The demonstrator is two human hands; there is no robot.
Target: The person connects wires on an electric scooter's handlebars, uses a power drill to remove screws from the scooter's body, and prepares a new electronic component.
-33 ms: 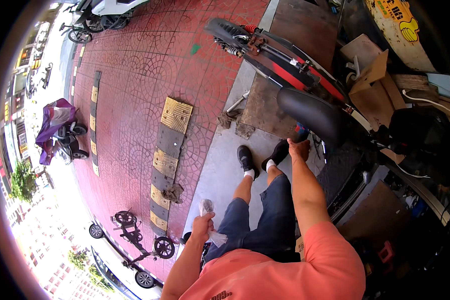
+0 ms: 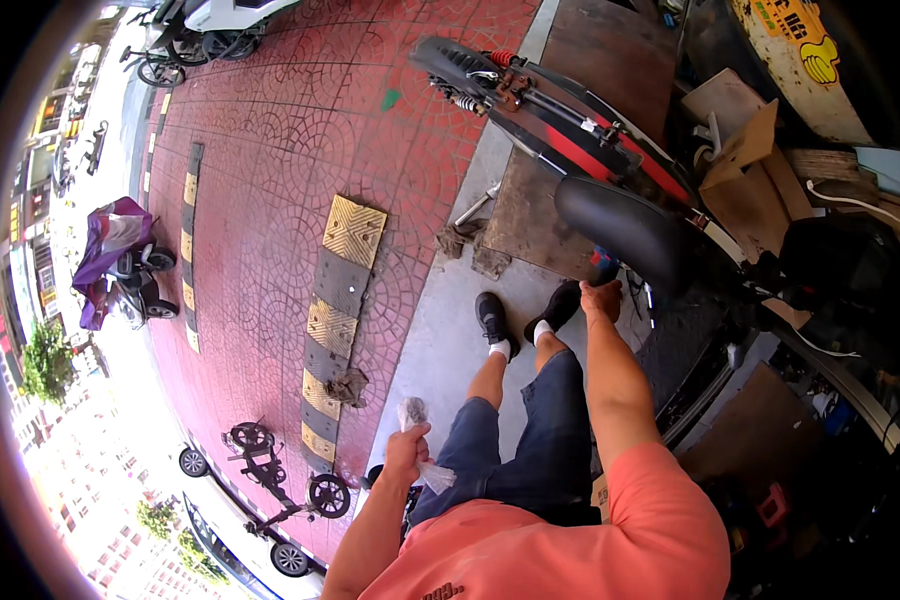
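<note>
My left hand (image 2: 406, 453) is closed round a clear plastic bag (image 2: 412, 411) with something dark inside. Part of the bag hangs out below the fist, over my thigh. My right hand (image 2: 601, 299) is stretched forward beside my right shoe, its fingers loosely apart with nothing visible in them. Just beyond its fingertips, a small blue and red object (image 2: 603, 262) shows partly beneath the black seat (image 2: 620, 225) of a two-wheeler. The two-wheeler's red and black frame (image 2: 580, 148) stretches away from me, with the rear shock absorbers and mudguard at the far end.
An opened cardboard box (image 2: 755, 175) and other clutter lie at the right. Brown boards (image 2: 535, 215) cover the floor under the two-wheeler, with a metal tube (image 2: 477, 204) beside them. A yellow and black ramp strip (image 2: 332, 325) crosses the red paving. A folding bike (image 2: 275, 470) stands at left.
My right hand has shifted very slightly and its fingers have turned a little. My left hand still holds the plastic bag in the same place.
</note>
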